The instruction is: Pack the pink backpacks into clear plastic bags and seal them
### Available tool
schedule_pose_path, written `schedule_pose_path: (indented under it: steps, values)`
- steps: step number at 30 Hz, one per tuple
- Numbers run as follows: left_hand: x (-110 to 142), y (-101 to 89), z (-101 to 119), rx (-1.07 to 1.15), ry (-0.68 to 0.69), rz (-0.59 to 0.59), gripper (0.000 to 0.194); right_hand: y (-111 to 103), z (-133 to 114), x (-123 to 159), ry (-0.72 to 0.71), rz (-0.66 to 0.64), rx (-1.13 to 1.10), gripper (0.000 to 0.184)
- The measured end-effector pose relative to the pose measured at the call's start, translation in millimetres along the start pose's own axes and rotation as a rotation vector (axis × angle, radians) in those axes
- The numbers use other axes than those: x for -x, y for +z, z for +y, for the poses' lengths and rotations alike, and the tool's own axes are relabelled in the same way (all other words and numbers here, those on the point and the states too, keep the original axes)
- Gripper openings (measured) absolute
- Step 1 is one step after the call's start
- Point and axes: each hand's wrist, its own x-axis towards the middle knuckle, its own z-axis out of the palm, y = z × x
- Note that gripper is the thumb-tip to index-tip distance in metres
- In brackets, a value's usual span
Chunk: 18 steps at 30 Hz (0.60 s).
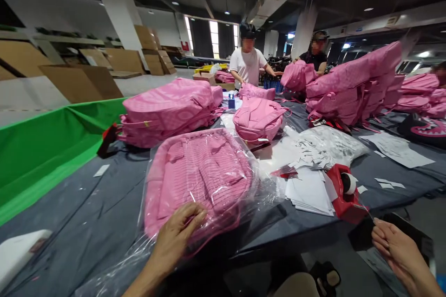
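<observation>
A pink backpack [205, 171] lies in a clear plastic bag [266, 195] on the table before me. My left hand [179, 225] rests on the bag's near side, fingers curled and closed on the film. Off the table's front edge at the right, my right hand [397, 246] pinches the end of a strip of clear tape [368, 212]. That strip runs back to a red tape dispenser [341, 195] holding a white-cored roll. Beside the dispenser sits a stack of white paper [308, 192].
Pink backpacks stand at the left [170, 109], middle [259, 118] and right [341, 83]. A plastic bag of white slips [331, 146] lies behind the paper. A white device [22, 253] is at the left edge, near green fabric [59, 148]. Two people [249, 62] work across the table.
</observation>
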Motion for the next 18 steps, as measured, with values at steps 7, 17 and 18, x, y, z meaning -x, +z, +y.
schedule_pose_path:
  steps: [7, 17, 18]
  values:
    - [-1, -0.8, 0, -0.024, 0.003, -0.011, 0.05, -7, 0, 4, 0.24, -0.061, -0.098, 0.062]
    - [-1, 0.5, 0, -0.01, 0.008, -0.012, 0.053, -7, 16, 6, 0.224, -0.049, -0.115, 0.05]
    - [-1, 0.6, 0, -0.01, 0.012, -0.013, 0.053, -6, 17, 9, 0.192, -0.033, -0.079, 0.053]
